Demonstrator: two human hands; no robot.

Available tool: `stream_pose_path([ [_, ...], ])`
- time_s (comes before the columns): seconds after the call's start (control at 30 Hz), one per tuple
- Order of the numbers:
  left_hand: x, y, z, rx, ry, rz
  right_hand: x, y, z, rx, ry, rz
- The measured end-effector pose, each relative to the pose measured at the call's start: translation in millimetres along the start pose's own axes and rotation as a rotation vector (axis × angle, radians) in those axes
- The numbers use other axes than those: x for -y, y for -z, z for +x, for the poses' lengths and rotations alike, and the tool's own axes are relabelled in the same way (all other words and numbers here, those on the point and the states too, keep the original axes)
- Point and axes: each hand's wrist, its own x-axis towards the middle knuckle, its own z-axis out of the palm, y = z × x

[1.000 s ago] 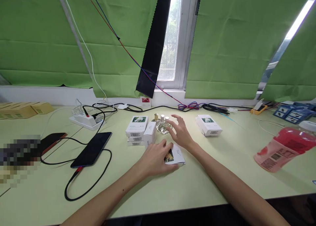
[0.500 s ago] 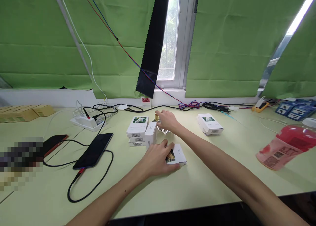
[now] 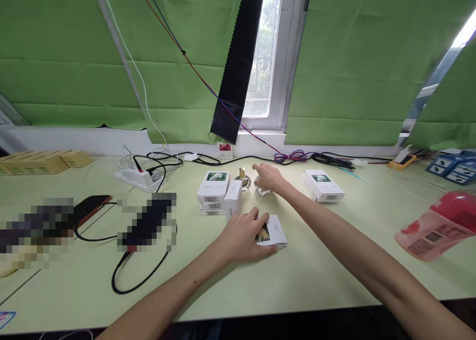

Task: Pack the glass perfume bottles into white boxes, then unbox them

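Note:
My left hand (image 3: pixel 247 237) is closed around a small white box (image 3: pixel 275 229) with a flower picture, lying flat near the front of the table. Farther back, my right hand (image 3: pixel 270 177) has its fingers bent down around a clear, shiny glass-like piece (image 3: pixel 264 191), partly hidden under them. Just left of it stands a gold-coloured fitting (image 3: pixel 242 173) on a round, shiny base. Beside my left fingertips, a white box (image 3: pixel 233 197) stands on edge against a stack of white boxes (image 3: pixel 213 186) with white-flower pictures.
Another white box (image 3: pixel 323 185) lies at right. A pink-labelled bottle (image 3: pixel 433 228) leans in at far right. Cables and a power strip (image 3: pixel 139 177) run along the back. Yellow boxes (image 3: pixel 40 164) line the far left; blue boxes (image 3: pixel 451 169) sit at far right.
My right hand has moved slightly right, off the gold-coloured fitting and onto the clear piece. The left hand keeps its place on the box. The view has shifted a little.

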Motion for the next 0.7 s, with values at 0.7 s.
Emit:
stream_pose_path([
  [0.7, -4, -6.8, 1, -0.075, 0.106, -0.147, 9, -20, 17, -0.078, 0.339, 0.507],
])
